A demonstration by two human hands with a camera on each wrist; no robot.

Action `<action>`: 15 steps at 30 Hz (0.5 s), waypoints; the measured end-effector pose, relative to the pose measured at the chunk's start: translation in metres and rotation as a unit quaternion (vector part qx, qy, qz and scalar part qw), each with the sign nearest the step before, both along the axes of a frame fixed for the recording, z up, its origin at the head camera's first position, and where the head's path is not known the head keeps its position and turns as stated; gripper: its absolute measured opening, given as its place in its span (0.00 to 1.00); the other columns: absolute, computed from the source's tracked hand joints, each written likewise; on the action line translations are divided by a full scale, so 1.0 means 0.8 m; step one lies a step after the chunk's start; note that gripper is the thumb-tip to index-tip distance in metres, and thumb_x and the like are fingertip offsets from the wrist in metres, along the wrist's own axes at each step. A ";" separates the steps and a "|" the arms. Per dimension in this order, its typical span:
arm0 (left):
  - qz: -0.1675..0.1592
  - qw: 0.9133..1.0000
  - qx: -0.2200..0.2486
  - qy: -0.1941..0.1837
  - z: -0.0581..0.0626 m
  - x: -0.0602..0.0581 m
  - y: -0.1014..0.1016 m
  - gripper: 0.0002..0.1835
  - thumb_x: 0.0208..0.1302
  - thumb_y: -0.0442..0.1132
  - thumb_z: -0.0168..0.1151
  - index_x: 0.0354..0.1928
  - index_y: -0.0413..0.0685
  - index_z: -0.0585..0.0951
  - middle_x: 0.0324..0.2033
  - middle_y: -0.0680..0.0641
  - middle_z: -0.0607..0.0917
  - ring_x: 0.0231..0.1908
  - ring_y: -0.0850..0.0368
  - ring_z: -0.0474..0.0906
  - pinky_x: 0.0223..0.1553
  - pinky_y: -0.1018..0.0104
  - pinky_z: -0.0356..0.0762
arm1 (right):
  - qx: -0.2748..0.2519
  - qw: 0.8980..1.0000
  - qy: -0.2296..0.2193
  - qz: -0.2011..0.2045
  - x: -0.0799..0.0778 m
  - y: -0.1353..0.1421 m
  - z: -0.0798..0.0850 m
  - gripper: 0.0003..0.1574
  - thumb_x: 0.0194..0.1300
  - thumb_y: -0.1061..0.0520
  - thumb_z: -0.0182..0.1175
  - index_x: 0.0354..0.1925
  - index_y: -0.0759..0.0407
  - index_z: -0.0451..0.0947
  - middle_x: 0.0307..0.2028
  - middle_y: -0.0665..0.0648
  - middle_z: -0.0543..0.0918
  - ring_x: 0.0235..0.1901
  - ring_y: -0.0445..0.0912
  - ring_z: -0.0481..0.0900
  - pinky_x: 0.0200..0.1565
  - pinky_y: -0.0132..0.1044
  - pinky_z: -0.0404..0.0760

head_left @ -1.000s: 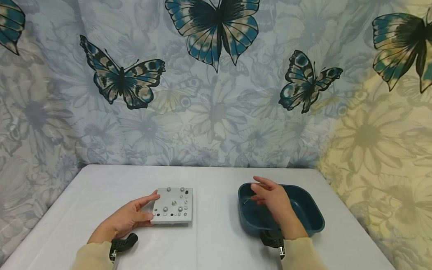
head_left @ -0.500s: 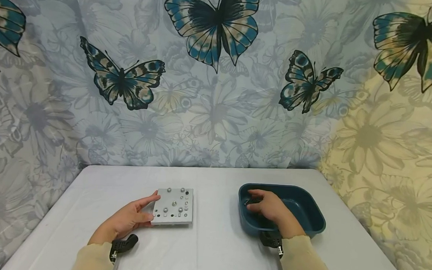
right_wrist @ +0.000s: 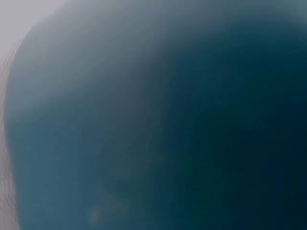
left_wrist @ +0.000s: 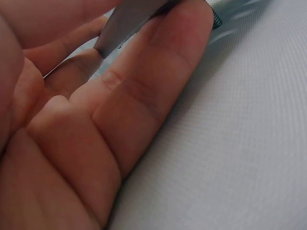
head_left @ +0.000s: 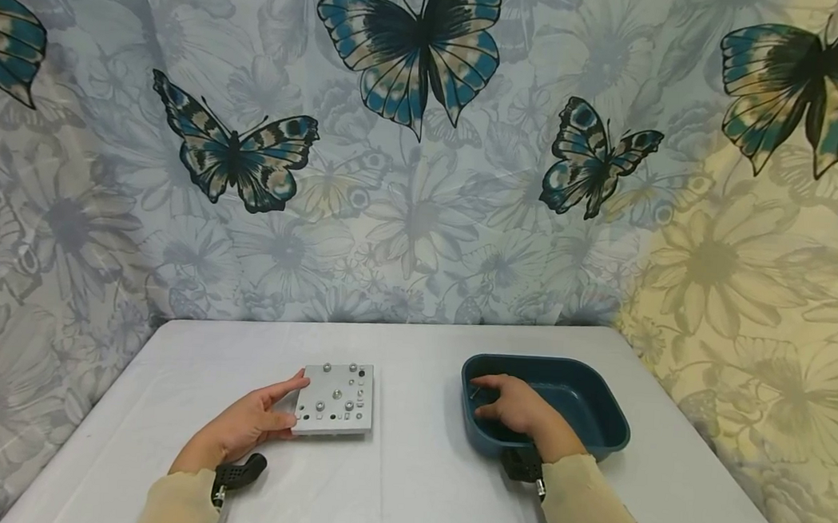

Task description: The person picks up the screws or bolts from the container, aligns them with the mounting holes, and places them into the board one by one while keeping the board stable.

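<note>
My left hand (head_left: 247,423) grips the left edge of a silver metal plate (head_left: 315,423), thumb at the near corner and fingers along the far side. Bolt heads and small holes dot the plate's top. In the left wrist view, fingers lie under the plate (left_wrist: 127,24), and a threaded bolt end (left_wrist: 217,19) pokes out beyond a fingertip. My right hand (head_left: 521,412) reaches into the left part of a dark blue bin (head_left: 590,412), index finger and thumb spread apart. A small shiny metal piece (head_left: 474,391) shows by its fingertips. The bin's blurred wall (right_wrist: 72,158) fills the right wrist view.
A white cloth covers the table (head_left: 412,485). Behind it hangs a butterfly-print curtain (head_left: 419,253), continuing down both sides. Black camera mounts (head_left: 240,471) sit on the wrists, the right one close by the bin's near rim.
My right hand has lowered from above the bin's left part into it, its fingers curling and then spreading apart. The left hand and the plate stay in place.
</note>
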State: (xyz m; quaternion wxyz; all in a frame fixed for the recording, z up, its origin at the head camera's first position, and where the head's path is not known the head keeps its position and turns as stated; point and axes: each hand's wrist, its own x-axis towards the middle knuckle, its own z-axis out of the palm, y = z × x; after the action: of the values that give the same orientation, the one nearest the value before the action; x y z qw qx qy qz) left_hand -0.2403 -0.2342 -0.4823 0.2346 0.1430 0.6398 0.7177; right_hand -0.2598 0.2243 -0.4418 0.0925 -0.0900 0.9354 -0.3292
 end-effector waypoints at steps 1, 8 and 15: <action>-0.001 1.000 0.000 0.000 0.000 0.000 0.000 0.43 0.66 0.28 0.64 0.77 0.38 0.53 0.78 0.49 0.34 0.57 0.54 0.76 0.49 0.57 0.79 | 0.001 1.000 0.001 0.003 0.000 0.000 0.000 0.33 0.57 0.58 0.73 0.62 0.58 0.79 0.64 0.67 0.72 0.65 0.64 0.65 0.60 0.60 0.67; -0.001 1.000 0.004 0.001 0.000 0.001 0.000 0.43 0.66 0.27 0.64 0.77 0.37 0.53 0.78 0.49 0.34 0.57 0.54 0.75 0.50 0.57 0.79 | 0.020 0.999 0.016 0.031 0.000 0.001 -0.001 0.30 0.57 0.59 0.73 0.59 0.59 0.81 0.62 0.66 0.74 0.64 0.64 0.67 0.61 0.59 0.67; 0.000 1.000 0.009 -0.002 0.000 0.002 0.001 0.43 0.66 0.27 0.63 0.77 0.37 0.52 0.78 0.49 0.34 0.57 0.53 0.76 0.50 0.57 0.79 | 0.059 0.995 0.056 0.064 0.000 -0.005 -0.002 0.22 0.57 0.63 0.71 0.52 0.60 0.85 0.55 0.63 0.78 0.59 0.61 0.73 0.59 0.56 0.70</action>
State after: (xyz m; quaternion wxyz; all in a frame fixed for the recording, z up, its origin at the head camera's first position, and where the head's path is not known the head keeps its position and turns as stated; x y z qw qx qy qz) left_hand -0.2390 -0.2337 -0.4822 0.2343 0.1435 0.6329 0.7238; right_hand -0.2598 0.2206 -0.4435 0.0664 -0.1626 0.9490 -0.2617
